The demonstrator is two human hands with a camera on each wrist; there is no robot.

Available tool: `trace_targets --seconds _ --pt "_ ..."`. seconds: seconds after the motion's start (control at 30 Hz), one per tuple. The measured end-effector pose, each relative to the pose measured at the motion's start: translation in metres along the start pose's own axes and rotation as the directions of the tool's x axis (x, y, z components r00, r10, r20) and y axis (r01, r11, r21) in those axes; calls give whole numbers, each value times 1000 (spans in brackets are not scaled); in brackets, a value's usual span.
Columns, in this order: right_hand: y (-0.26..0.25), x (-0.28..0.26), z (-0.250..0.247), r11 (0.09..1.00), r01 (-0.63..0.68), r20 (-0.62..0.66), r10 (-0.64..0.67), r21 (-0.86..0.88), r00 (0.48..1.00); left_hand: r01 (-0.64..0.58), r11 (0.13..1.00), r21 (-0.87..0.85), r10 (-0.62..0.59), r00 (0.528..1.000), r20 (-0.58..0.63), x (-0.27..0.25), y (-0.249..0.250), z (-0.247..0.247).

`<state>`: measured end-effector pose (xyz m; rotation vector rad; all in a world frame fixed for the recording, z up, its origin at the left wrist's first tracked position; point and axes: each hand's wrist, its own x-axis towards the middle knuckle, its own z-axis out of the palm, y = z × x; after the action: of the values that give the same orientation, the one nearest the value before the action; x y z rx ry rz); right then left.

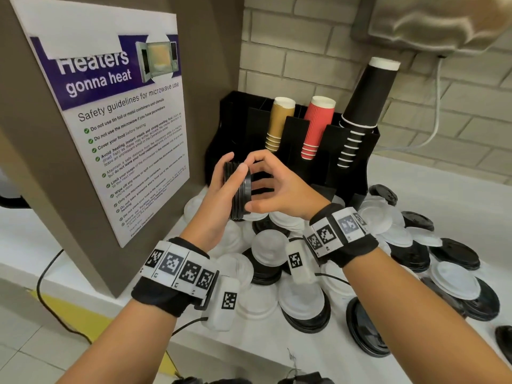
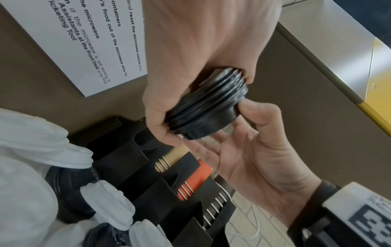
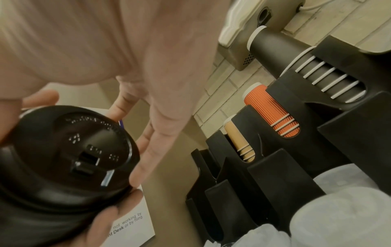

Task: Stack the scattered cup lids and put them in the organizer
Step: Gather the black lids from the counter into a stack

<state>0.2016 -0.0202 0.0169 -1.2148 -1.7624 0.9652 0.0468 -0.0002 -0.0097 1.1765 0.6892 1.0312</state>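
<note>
A stack of black cup lids [image 1: 241,195] stands on edge in the air in front of the black organizer [image 1: 346,167]. My left hand [image 1: 220,187] grips it from the left, fingers curled round the rims [image 2: 209,107]. My right hand [image 1: 277,187] is at the stack's right face, thumb against the lower rim. Its fingers [image 3: 152,150] lie fairly straight past the top lid [image 3: 69,153]. Loose white lids [image 1: 302,300] and black lids [image 1: 454,253] lie heaped on the white counter [image 1: 443,189] below my wrists.
The organizer's slots hold upside-down cup stacks: brown [image 1: 278,120], red [image 1: 317,123], tall black [image 1: 365,98]. A brown panel with a microwave safety poster [image 1: 110,120] stands close on the left. A brick wall and a cable [image 1: 437,106] are behind.
</note>
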Motion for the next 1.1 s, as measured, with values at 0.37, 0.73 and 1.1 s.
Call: trace_targets --seconds 0.37,0.73,1.1 --pt "41 -5 3 500 -80 267 583 -862 767 -64 997 35 69 987 -148 9 -3 -26" --pt "34 10 7 601 -53 171 309 -797 935 -81 995 62 89 984 -152 12 -2 -30" --pt "42 -1 24 585 59 448 549 -809 705 -88 994 56 95 988 -121 16 -3 -28"
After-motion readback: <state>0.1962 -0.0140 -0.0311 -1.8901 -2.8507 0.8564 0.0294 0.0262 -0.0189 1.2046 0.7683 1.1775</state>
